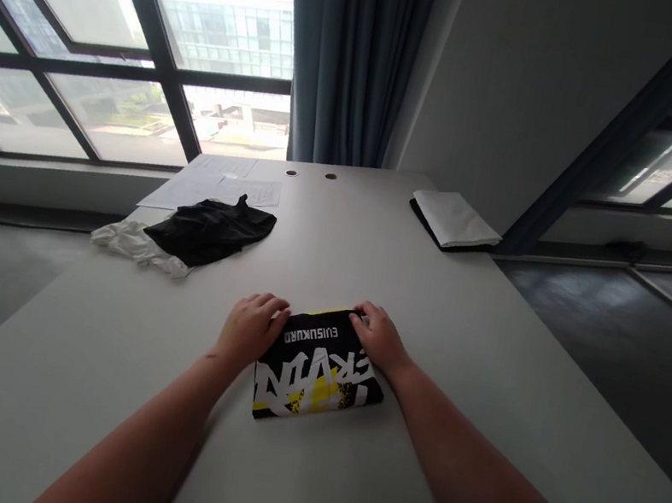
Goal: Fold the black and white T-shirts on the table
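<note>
A black T-shirt (314, 373), folded into a compact rectangle, lies flat on the white table in front of me. White lettering and yellow patches cover its upper face, and the print is upside down from my side. My left hand (250, 327) grips its far left corner, thumb over the top. At the far right corner, my right hand (381, 342) holds the edge, fingers curled over the far side. The fingertips under the fold are partly hidden.
Crumpled black cloth (213, 230) and white cloth (139, 244) lie at the table's left edge, beside paper sheets (206, 179). A folded white garment (455, 219) rests on something black at the right edge. Two cable holes, a curtain (354, 55) and windows are at the back.
</note>
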Demonstrator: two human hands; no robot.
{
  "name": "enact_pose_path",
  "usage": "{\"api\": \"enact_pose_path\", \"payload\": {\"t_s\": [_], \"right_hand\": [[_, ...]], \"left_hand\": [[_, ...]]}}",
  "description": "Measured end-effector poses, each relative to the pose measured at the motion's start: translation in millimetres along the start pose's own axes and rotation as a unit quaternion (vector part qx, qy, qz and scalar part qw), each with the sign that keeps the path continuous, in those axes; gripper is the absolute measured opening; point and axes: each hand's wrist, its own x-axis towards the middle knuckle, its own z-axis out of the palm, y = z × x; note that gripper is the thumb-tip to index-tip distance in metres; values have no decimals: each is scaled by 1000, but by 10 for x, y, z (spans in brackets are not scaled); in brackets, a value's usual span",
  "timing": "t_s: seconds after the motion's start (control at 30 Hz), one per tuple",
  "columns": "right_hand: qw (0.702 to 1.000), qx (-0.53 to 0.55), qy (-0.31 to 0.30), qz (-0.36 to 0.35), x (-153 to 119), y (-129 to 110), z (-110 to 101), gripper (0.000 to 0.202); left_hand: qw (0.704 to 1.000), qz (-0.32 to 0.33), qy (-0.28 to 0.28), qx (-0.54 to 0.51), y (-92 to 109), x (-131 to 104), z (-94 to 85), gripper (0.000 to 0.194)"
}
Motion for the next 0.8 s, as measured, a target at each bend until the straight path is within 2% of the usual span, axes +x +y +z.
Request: {"api": "enact_pose_path", "payload": {"t_s": [0.1, 0.2, 0.27, 0.37, 0.43, 0.5, 0.57, 0.6, 0.67, 0.8], "right_hand": [[992, 121, -26, 32, -31, -63, -35, 25], [979, 194, -35, 59, -45, -66, -49, 32], [967, 237, -44, 84, -44, -40, -62, 35], [938, 317, -86, 110, -43, -13, -137, 40], [907, 374, -157, 113, -50, -27, -223, 54], [869, 410, -254, 110, -62, -62, -304, 68], [844, 408, -333, 101, -75, -99, -346, 69], [841, 395, -357, 96, -80, -111, -348, 66], [856, 349, -372, 83, -79, -121, -324, 63], [904, 249, -348, 27, 69, -119, -358, 58]], "left_hand": [[998, 50, -34, 31, 385, 112, 76, 41], [991, 62, -110, 38, 544, 288, 227, 38], [989, 53, -134, 28, 503, 369, 300, 34], [990, 32, -134, 33, 355, 390, 337, 35], [990, 18, -132, 45, 271, 369, 332, 38], [990, 4, -132, 54, 221, 353, 327, 41], [989, -8, -134, 59, 200, 353, 331, 43], [989, -12, -136, 60, 195, 358, 334, 44], [988, -18, -139, 57, 186, 373, 336, 45], [988, -30, -148, 40, 139, 396, 301, 42]]}}
